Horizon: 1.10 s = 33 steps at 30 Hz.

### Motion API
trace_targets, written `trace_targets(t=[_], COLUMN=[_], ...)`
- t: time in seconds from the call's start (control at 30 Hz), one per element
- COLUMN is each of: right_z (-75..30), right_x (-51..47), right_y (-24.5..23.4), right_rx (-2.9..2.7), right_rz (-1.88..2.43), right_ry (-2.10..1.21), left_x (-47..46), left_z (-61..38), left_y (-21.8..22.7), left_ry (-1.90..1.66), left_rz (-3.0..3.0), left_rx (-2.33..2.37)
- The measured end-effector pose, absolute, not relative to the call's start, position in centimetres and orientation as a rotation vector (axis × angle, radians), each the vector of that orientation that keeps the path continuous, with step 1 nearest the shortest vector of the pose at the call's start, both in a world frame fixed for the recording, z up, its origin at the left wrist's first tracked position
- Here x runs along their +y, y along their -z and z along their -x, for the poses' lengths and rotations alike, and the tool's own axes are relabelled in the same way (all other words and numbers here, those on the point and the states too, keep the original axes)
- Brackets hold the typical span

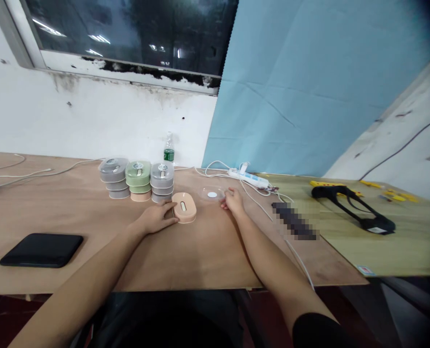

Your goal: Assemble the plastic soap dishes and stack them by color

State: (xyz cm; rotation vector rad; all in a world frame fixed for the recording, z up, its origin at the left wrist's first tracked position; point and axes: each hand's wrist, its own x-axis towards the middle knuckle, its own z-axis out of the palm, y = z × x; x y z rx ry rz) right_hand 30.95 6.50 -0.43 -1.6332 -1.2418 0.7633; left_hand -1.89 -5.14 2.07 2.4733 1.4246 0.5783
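A peach oval box (184, 208) with a small slot in its top sits on the table. My left hand (161, 217) holds it from the left, with the thumb at its near side and the fingers at its far side. To the right of the box, a clear plastic lid (211, 194) with a white oval label lies low over the table. The fingers of my right hand (233, 201) are closed at the lid's right edge. Behind my left hand stand stacked oval boxes: a grey stack (114, 179), a green one over peach (138, 181), and another grey stack (162, 182).
A black flat case (41, 250) lies at the left front. A bottle with a green label (169, 150) stands by the wall. A white power strip (249, 178) and cables run along the back right. A black strap-like object (356, 210) rests on the adjoining table.
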Motion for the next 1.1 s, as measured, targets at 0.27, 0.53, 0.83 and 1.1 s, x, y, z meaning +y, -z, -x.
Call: trace_targets(t=[0.27, 0.53, 0.83, 1.1], right_z=[-30.2, -30.5, -28.6, -27.8], right_x=[6.6, 7.5, 8.8, 7.1], right_y=[1.0, 1.8, 1.7, 0.4], right_rx=[-1.716, -1.854, -2.037, -1.982], right_rz=[1.605, 1.537, 1.311, 1.181], right_ry=[-0.263, -0.055, -0.076, -0.134], left_x=[-5.1, -5.0, -5.1, -5.2], left_z=[2.0, 1.8, 1.1, 0.5], left_y=[-1.8, -1.7, -2.0, -2.1], left_ry=[-0.574, -0.568, -0.57, -0.495], left_rz=[-2.468, -2.465, -2.456, -2.404], left_rx=[1.43, 1.433, 1.483, 1.636])
